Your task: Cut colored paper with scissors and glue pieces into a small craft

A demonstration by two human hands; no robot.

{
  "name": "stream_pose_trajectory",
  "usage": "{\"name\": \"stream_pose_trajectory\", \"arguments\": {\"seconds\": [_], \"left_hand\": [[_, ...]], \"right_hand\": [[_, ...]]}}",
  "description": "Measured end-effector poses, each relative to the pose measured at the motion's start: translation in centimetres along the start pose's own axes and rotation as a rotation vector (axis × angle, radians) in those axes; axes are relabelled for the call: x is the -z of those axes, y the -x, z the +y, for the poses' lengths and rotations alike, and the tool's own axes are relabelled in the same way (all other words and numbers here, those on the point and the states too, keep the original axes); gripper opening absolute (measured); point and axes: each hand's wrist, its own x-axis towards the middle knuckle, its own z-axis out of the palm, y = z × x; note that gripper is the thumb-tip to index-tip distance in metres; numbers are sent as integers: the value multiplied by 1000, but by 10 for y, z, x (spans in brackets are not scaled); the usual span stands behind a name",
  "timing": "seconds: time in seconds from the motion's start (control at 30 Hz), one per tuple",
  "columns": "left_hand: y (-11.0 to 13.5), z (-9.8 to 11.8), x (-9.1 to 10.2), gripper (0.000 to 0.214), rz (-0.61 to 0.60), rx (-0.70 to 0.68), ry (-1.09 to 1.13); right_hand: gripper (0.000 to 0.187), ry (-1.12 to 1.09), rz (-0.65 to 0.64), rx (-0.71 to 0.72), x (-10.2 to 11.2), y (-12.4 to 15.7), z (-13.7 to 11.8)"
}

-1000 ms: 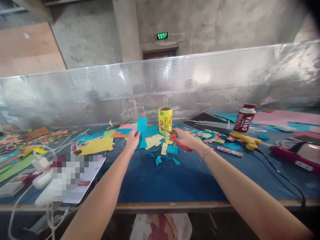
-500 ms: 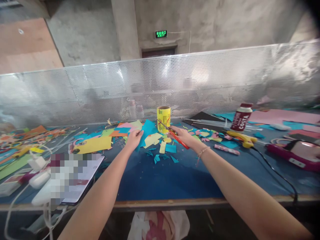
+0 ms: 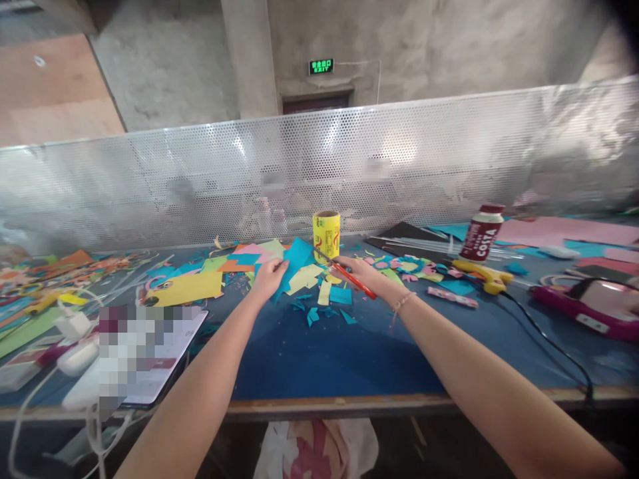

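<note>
My left hand (image 3: 269, 276) pinches a teal paper sheet (image 3: 295, 259) and holds it tilted above the blue table (image 3: 339, 352). My right hand (image 3: 364, 274) grips red-handled scissors (image 3: 347, 273), their blades pointing left toward the teal sheet's right edge. Small teal offcuts (image 3: 324, 309) and yellow paper scraps (image 3: 312, 276) lie on the table just below both hands. A yellow roll (image 3: 326, 237) stands upright right behind the scissors.
A perforated metal screen (image 3: 349, 166) runs along the table's far side. Coloured paper (image 3: 187, 287), a phone (image 3: 150, 352) and white chargers (image 3: 74, 332) lie left. A Costa bottle (image 3: 480, 233), a yellow glue gun (image 3: 482, 276) with black cable and a pink device (image 3: 594, 303) sit right.
My left hand turned the teal sheet from upright to tilted rightward. Both hands and the scissors shifted slightly farther away; the blades now sit near the sheet's edge.
</note>
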Motion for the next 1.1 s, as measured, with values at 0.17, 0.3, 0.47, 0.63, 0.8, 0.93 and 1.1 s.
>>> {"name": "stream_pose_trajectory", "arguments": {"seconds": [0.17,0.3,0.47,0.63,0.8,0.93,1.1], "left_hand": [[0,1,0,31,-29,-2,2],[0,0,0,32,-37,-8,-18],[-1,-2,0,32,-60,-5,-1],[-1,-1,0,32,-55,3,4],[0,0,0,31,-42,-6,-6],[0,0,0,31,-33,2,5],[0,-1,0,30,-35,-10,-1]], "right_hand": [[36,2,-5,31,-1,-1,2],[36,17,-11,39,-2,-3,5],[35,45,13,21,-2,-2,2],[33,79,24,-3,1,0,-6],[36,112,36,-23,4,2,-12],[35,87,12,-7,2,1,-5],[36,40,-29,74,1,0,6]]}}
